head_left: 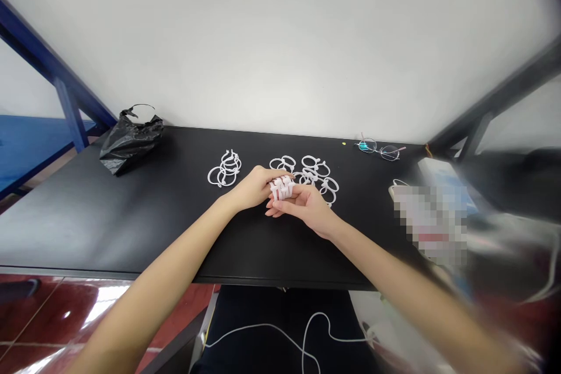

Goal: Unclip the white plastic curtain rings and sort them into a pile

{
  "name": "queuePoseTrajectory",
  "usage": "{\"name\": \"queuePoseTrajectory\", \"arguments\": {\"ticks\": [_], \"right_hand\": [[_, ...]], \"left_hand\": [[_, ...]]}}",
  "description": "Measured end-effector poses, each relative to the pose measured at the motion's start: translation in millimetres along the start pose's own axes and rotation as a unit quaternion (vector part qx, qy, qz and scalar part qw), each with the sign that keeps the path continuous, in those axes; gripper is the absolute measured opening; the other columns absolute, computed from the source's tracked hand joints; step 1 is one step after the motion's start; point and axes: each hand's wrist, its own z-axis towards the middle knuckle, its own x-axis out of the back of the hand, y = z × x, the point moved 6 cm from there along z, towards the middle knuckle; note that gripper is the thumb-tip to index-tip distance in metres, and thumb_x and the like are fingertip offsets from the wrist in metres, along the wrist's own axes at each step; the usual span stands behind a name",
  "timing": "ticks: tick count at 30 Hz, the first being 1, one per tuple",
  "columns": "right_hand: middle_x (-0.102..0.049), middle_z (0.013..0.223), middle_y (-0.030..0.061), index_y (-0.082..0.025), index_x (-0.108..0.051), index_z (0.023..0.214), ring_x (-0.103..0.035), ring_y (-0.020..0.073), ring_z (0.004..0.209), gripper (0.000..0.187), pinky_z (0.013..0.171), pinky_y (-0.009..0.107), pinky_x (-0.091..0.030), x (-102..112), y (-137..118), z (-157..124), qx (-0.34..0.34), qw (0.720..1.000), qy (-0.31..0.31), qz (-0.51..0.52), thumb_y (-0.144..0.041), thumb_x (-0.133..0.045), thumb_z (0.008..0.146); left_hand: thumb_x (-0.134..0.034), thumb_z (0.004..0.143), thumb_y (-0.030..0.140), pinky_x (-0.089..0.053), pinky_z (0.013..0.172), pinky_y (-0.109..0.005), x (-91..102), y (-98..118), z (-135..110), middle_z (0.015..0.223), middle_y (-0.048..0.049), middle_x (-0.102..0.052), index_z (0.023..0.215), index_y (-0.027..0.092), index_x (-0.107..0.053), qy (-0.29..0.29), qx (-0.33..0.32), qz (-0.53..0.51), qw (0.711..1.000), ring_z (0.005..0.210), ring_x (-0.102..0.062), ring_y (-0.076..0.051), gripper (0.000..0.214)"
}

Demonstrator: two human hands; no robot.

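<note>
As left hand [254,188] half-curls: it's gripping bundled white rings [284,188]!
Right hand [310,209]: half-closed, gripping them too.
Eyeglasses [377,151]: by surface [175,228] back edge.

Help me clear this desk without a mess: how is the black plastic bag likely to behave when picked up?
The black plastic bag will probably be floppy, as its thin-looking film is creased and crumpled. Its glossy surface suggests it may feel somewhat slippery. Its slack, uneven shape hints that it could sag when lifted; any contents are hidden, so its weight is hard to judge.
</note>
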Motion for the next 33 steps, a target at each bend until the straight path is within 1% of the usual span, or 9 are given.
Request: {"name": "queuePoseTrajectory", "arguments": {"ticks": [2, 5, 7, 11, 15, 21, 25, 28, 33], "right_hand": [[-0.075, 0.087, 0.0071, -0.014, -0.073, 0.092, -0.074, 0.0206, 0.082, 0.029, 0.085, 0.04, -0.06, -3, 0, -1, 0.014, 1.0, 0.012, -0.001, -0.036, -0.08, 0.074], [-0.074, 0.088, 0.0061, -0.016, -0.073, 0.091, -0.074, 0.0212, 0.082, 0.027, 0.086, 0.042, -0.06, -4, 2, -4, 0.037, 0.999, 0.024, -0.003, -0.036, -0.079, 0.075], [-0.074, 0.086, 0.0058, -0.016, -0.073, 0.091, -0.074, 0.0216, 0.082, 0.026, 0.087, 0.043, -0.06, -4, 4, -6, 0.05, 0.998, 0.029, -0.015, -0.038, -0.077, 0.077], [-0.073, 0.084, 0.0054, -0.017, -0.072, 0.088, -0.074, 0.0223, 0.08, 0.025, 0.086, 0.043, -0.06, -6, 7, -10, 0.074, 0.995, 0.023, -0.056, -0.041, -0.073, 0.081], [-0.073, 0.085, 0.0052, -0.018, -0.071, 0.086, -0.074, 0.0227, 0.083, 0.022, 0.086, 0.042, -0.06, -11, 3, -12, 0.09, 0.993, 0.001, -0.079, -0.04, -0.07, 0.083], [-0.072, 0.08, 0.0049, -0.016, -0.071, 0.084, -0.074, 0.0204, 0.075, 0.027, 0.08, 0.041, -0.062, -7, -2, -7, 0.067, 0.997, 0.007, -0.027, -0.043, -0.073, 0.08], [-0.073, 0.09, 0.0068, -0.016, -0.071, 0.092, -0.074, 0.0207, 0.08, 0.027, 0.079, 0.038, -0.061, -5, -3, -5, 0.049, 0.999, 0.0, -0.024, -0.039, -0.076, 0.078], [-0.072, 0.102, 0.0067, -0.02, -0.07, 0.101, -0.073, 0.0198, 0.082, 0.032, 0.073, 0.033, -0.06, 5, -9, -3, 0.077, 0.995, 0.054, -0.026, -0.037, -0.078, 0.075], [-0.07, 0.112, 0.0065, -0.022, -0.07, 0.098, -0.07, 0.0156, 0.076, 0.026, 0.064, 0.028, -0.056, 30, -18, -4, 0.098, 0.98, 0.169, -0.037, -0.039, -0.073, 0.078]], "left_hand": [[-0.052, 0.076, 0.011, -0.047, 0.067, -0.021, 1.0, -5, 1, 0.087, -0.0026, -0.074, 0.102, 0.018, -0.072, 0.009, 0.011, -0.03, 0.999, 0.072, -0.065, -0.014, 0.034], [-0.057, 0.077, 0.016, -0.046, 0.061, -0.021, -3.4, -9, 3, 0.08, -0.0034, -0.072, 0.098, 0.015, -0.073, 0.008, 0.024, -0.076, 0.997, 0.066, -0.062, -0.013, 0.027], [-0.059, 0.081, 0.023, -0.044, 0.057, -0.02, -7.0, -11, 4, 0.076, -0.0037, -0.07, 0.092, 0.013, -0.074, 0.012, 0.038, -0.115, 0.993, 0.062, -0.06, -0.012, 0.021], [-0.061, 0.086, 0.039, -0.042, 0.05, -0.019, -7.3, -15, 3, 0.07, -0.0031, -0.066, 0.085, 0.013, -0.073, 0.031, 0.085, -0.172, 0.981, 0.056, -0.056, -0.01, 0.029], [-0.068, 0.08, 0.044, -0.032, 0.035, -0.018, -5.8, -16, -1, 0.054, 0.0011, -0.058, 0.086, 0.013, -0.072, -0.003, 0.143, -0.185, 0.972, 0.038, -0.046, -0.007, 0.032], [-0.064, 0.079, 0.031, -0.035, 0.036, -0.015, -3.0, -7, 0, 0.057, 0.0013, -0.059, 0.08, 0.012, -0.069, 0.008, 0.111, -0.187, 0.976, 0.041, -0.049, -0.007, 0.019], [-0.058, 0.074, 0.019, -0.034, 0.036, -0.015, -0.7, -5, 0, 0.053, 0.0029, -0.057, 0.079, 0.012, -0.067, -0.007, 0.115, -0.164, 0.98, 0.038, -0.048, -0.006, 0.013], [-0.058, 0.073, 0.019, -0.032, 0.036, -0.015, 18.8, -3, -1, 0.051, 0.0029, -0.057, 0.077, 0.012, -0.067, 0.022, 0.137, -0.119, 0.983, 0.036, -0.046, -0.006, 0.013], [-0.059, 0.081, 0.034, -0.032, 0.041, -0.018, 82.7, 0, -22, 0.047, 0.0024, -0.054, 0.064, 0.013, -0.061, 0.108, 0.198, 0.001, 0.974, 0.038, -0.044, -0.007, 0.027]]}}
